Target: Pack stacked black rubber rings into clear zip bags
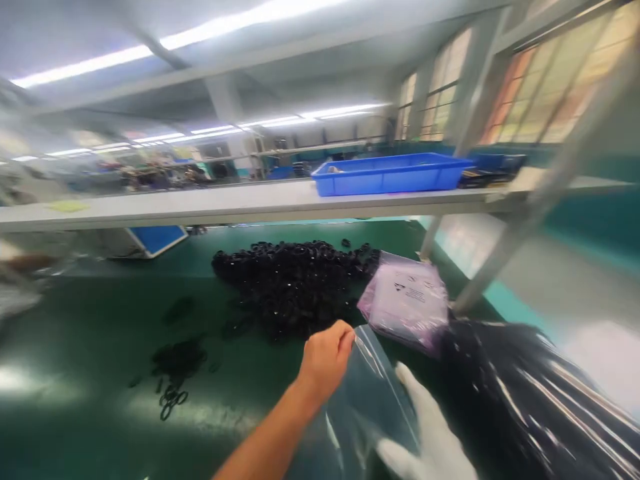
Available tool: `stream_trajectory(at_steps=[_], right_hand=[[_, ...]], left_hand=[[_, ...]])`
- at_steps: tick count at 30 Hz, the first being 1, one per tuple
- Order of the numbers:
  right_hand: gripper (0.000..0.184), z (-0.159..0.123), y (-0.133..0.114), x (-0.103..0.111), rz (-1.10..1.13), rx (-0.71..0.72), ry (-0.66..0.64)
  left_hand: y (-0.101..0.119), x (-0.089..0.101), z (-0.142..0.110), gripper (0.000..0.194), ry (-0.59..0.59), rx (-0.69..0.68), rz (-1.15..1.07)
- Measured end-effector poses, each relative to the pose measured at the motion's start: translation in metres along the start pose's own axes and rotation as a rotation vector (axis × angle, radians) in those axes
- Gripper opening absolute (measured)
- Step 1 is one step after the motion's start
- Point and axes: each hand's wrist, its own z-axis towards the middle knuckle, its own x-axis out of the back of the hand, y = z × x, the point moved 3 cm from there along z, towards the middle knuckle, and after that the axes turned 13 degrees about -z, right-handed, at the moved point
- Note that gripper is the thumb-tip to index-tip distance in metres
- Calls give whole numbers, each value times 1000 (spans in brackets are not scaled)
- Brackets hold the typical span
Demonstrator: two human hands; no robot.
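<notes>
My left hand (327,357), bare, pinches the top corner of a clear plastic bag (357,393) between thumb and fingers. The bag hangs down toward the front of the green table. On its right side is my right hand (433,433), in a white glove, with thumb and fingers spread apart beside or against the film; whether it presses on the bag I cannot tell. Just beyond my left hand lies a large heap of black rings (295,287). A smaller cluster of black rings (177,363) is spread to the left.
A pink plastic bag with a printed label (407,297) lies right of the heap. Shiny black plastic sheeting (530,393) covers the right side. Above the green table (100,320) runs a white shelf (225,203) carrying a blue tray (395,177). A slanted post (525,207) stands at right.
</notes>
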Motion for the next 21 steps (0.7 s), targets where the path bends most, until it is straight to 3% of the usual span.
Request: stream_trajectory(at_steps=[1,3,4,6,8,11,13,16,21], right_hand=[[77,-2,-11,-9,17,4,-15],[28,-1,-27,-32,89,-4,-79],[16,0,-30,-46,185,-24,-118],[19,1,-28,-75,486,-146,-167],[23,-1,-18,-105,815,-308,-149],[23,-11,-2,-140,1104,-479,-40],[19,-19,0,-157,1192,-504,-27],[27,-31,-10,-173,1198,-425,-141],[43,-45,-26,-180,1109,-320,-182]], left_hand=[[3,4,7,30,-103,-59,-4],[6,14,24,30,-268,-176,53],[7,19,32,27,-316,-224,108],[7,29,43,17,-336,-285,221],[2,33,37,14,-279,-306,283],[-22,18,-10,17,-270,-210,303],[-45,-8,-53,24,-449,-60,263],[-75,-36,-97,23,-465,129,237],[-97,-47,-107,28,-391,264,327]])
